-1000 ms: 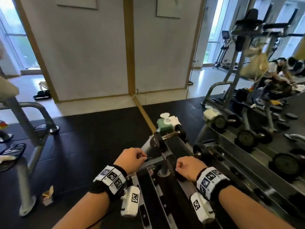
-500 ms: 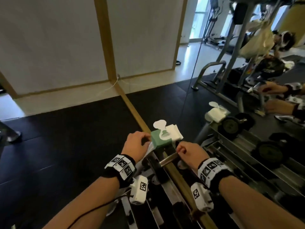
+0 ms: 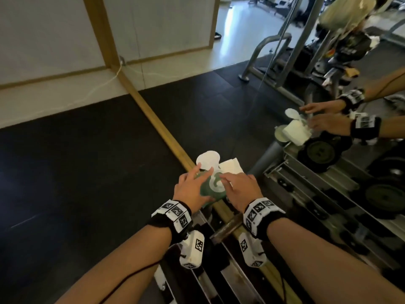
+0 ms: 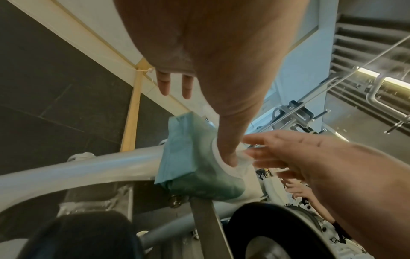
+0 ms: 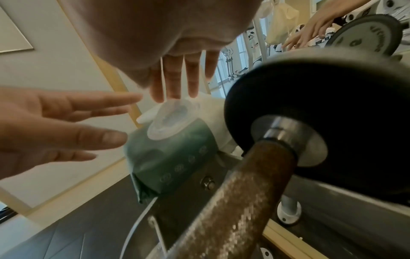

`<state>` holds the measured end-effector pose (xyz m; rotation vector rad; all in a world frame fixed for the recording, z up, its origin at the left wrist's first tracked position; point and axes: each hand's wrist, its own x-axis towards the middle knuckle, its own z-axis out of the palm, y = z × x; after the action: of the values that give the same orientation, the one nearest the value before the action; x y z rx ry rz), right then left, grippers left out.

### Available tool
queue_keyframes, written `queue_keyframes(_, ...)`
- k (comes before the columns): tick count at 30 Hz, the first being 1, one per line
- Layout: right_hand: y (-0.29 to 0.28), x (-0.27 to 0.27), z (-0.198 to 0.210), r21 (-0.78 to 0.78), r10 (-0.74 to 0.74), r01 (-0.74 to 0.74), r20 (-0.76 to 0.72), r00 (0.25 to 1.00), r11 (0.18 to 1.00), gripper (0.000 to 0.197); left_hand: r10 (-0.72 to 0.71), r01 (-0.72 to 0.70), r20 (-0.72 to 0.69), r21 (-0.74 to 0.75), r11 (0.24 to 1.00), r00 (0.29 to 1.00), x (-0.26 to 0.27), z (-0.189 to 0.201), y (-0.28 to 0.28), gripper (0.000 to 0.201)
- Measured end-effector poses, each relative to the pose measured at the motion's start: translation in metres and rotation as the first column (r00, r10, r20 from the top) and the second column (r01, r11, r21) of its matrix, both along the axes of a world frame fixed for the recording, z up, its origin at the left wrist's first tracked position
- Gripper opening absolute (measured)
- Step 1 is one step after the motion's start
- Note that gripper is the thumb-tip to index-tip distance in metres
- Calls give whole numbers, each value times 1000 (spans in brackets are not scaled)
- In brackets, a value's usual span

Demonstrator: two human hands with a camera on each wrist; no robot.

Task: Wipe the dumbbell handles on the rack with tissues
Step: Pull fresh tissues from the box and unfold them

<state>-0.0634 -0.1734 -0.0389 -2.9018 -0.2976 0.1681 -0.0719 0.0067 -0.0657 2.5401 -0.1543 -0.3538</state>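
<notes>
At the near end of a dumbbell rack [image 3: 324, 185], which runs from 6 o'clock up toward 12 beside a wall mirror [image 3: 328, 73], both hands meet over a green tissue pack [image 3: 209, 190]. The pack sits on the rack's end tube, at 11 o'clock from a dumbbell's rusty handle [image 5: 230, 198] and black weight plate [image 5: 332, 112]; only the right wrist view shows that handle closely. The left hand [image 3: 189, 188], fingers straight, touches the pack; the left wrist view shows its thumb pressing beside the opening. The right hand [image 3: 240, 190], fingers extended, reaches over the pack's raised white flap [image 5: 169, 119], grasping nothing. Folded white tissues [image 3: 231, 167] lie just beyond.
</notes>
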Motion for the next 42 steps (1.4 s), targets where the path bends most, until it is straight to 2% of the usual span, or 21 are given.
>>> queue_keyframes(2,3,0,-9,-58,-30,35,74,997,998,29,-20,20,1,-3,1000,1000,3,-10,-2,87)
queue_keyframes(6,5,6,-20,-128,-46,56,74,996,990,20,-23,23,15,0,1000,1000,8,-23,2,84)
queue_keyframes(9,9,9,-22,-181,-63,85,126,990,980,17,-34,34,42,4,999,999,9,-27,5,85)
queue_keyframes(13,15,12,-21,-233,-68,110,181,981,966,21,-39,39,43,8,999,998,11,-27,6,84)
queue_keyframes(25,26,15,-22,-417,118,-57,122,985,907,14,-47,49,42,-59,997,998,15,-28,12,87)
queue_keyframes(32,25,21,-26,-381,143,-93,105,984,920,14,-45,48,21,-144,988,999,18,-32,15,89)
queue_keyframes(35,22,23,-25,-333,123,-72,134,983,940,14,-49,47,-3,-199,979,999,19,-33,17,90)
queue_keyframes(42,14,25,-23,-232,61,-34,110,992,972,13,-52,51,4,-217,975,999,20,-32,16,90)
